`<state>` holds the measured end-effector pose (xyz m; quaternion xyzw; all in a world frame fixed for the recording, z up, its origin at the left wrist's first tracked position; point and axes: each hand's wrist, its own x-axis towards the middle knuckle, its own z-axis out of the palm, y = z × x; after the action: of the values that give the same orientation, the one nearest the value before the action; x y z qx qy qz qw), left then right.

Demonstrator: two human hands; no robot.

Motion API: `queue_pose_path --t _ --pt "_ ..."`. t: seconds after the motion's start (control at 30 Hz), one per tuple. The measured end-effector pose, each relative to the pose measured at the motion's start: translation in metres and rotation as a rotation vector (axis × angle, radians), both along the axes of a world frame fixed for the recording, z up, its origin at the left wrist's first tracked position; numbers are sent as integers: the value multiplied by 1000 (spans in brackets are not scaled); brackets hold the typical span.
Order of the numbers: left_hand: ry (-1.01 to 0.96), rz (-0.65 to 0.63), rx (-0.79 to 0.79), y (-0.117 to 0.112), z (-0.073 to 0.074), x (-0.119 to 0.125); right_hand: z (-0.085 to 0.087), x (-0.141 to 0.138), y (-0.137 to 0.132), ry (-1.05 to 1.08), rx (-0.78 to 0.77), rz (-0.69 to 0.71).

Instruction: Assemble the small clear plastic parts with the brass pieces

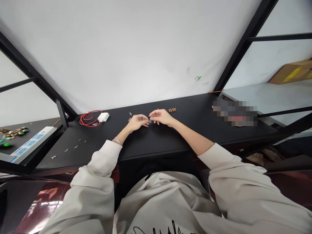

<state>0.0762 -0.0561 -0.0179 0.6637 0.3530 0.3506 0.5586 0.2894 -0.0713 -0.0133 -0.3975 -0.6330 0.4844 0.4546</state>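
Over the middle of the black table (pixel 156 143), my left hand (pixel 138 123) and my right hand (pixel 161 117) meet at the fingertips. Between them is a small clear round piece (pixel 150 121), too small for its kind to show. Both hands are closed in a pinch around it, and the fingers hide part of it. Behind my left hand lie small clear pieces (pixel 130 113), one partly covered by the hand. To the right of my right hand stands a cluster of several small brass-coloured pieces (pixel 172 110).
A white power adapter (pixel 103 117) lies left with a coiled red cable (pixel 85 119). Small pale pieces (pixel 76 146) are scattered at the front left. A blurred-out object (pixel 235 113) lies right. Black frame bars (pixel 240 48) flank the table; a white power strip (pixel 34 143) is far left.
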Motion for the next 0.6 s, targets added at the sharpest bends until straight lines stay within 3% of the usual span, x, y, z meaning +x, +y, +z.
queue_pose_path --t 0.13,0.6 --pt "100 39 69 -1 3 0 -1 0 0 -18 10 14" --pt "98 -1 55 -3 7 1 -3 -1 1 -5 -17 55"
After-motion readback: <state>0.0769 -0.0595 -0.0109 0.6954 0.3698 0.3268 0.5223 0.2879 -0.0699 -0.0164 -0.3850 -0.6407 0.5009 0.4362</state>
